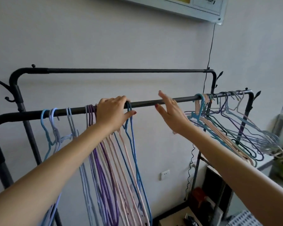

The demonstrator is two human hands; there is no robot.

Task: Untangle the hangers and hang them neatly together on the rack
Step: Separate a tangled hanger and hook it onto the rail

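Obs., standing beside the person at the garment rack [153, 101].

Rack: black metal tube frame, two horizontal bars. The rear, upper bar [121, 70] carries nothing. All hangers are on the front, lower bar.

Left hand [112, 112]: draped over the front bar, fingers curled over the top of it and round the hook of a blue hanger [130, 128], thumb pressed in from below. So this hand is grasping bar and hook together.

Right hand [169, 112]: released, fingers straight and spread, thumb out. It sits just in front of the bar to the right of the left hand; whether the palm touches the bar, cannot tell. Holds nothing.

Hangers, three lots on the front bar:
- Far left: a few light-blue and lilac hangers [53, 128], loosely spaced.
- Under and just left of the left hand: a tight bunch of purple, pink and blue hangers [108, 168], hanging straight down, close together.
- Right end: a tangled cluster [232, 128] of teal, pink, lilac and dark hangers, splayed out sideways and crossing one another.

Bare stretch of bar between middle bunch and right cluster; the right hand is in that gap.

Background: pale wall, a wall socket [165, 174], a black cable [209, 51] running down the wall.
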